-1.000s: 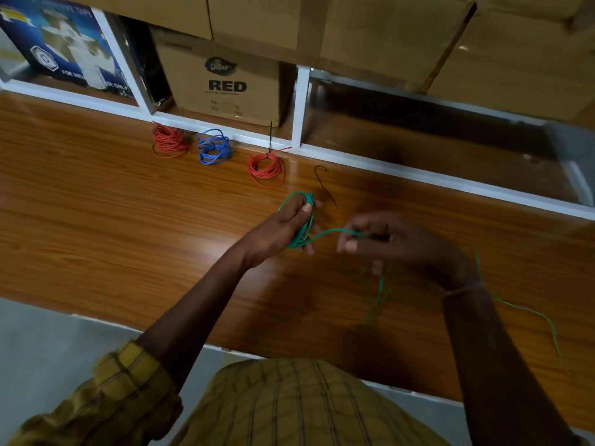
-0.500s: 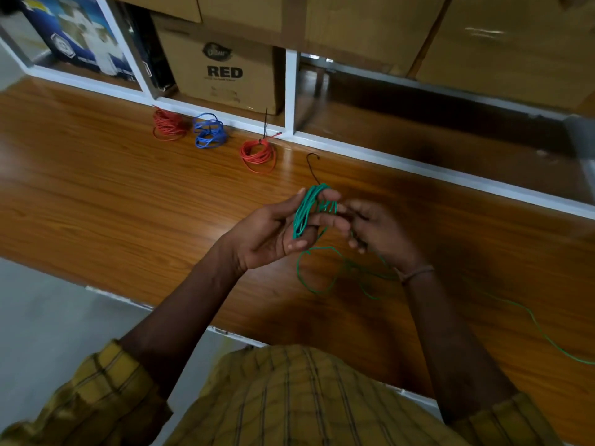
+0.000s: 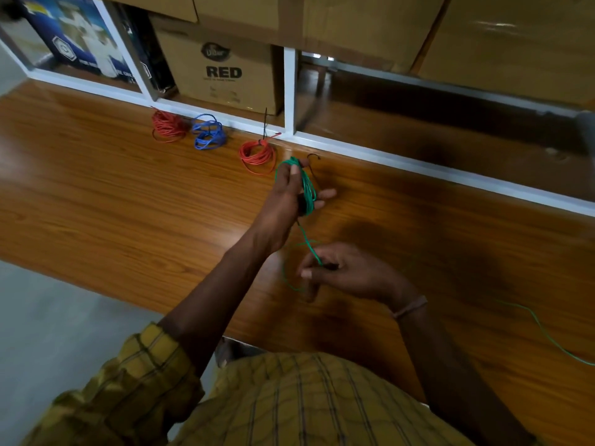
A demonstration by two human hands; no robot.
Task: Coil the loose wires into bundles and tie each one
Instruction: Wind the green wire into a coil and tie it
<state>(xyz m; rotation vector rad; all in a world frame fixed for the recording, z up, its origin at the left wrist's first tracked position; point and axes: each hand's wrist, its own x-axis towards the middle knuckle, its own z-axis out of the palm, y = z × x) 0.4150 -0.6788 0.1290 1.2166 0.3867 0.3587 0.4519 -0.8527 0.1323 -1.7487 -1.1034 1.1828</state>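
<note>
Left hand (image 3: pixel 291 191) held the green wire (image 3: pixel 307 188) as a half-made coil, the turns looped around its fingers and raised above the counter (image 3: pixel 112 194). From the coil one strand ran down to the right hand (image 3: pixel 341 272), which pinched it between thumb and fingers nearer the body, fingers curled. The rest of the green wire trailed loose across the counter to the right edge, so I judged this bundle as not finished and not tied. Farther back, near the shelf frame, lay a red bundle (image 3: pixel 257 154) with a black tie standing up, a blue bundle (image 3: pixel 208 132) and another red bundle (image 3: pixel 167 126). These three seemed done. A loose black tie (image 3: pixel 311 162) waited just beyond the left hand.
</note>
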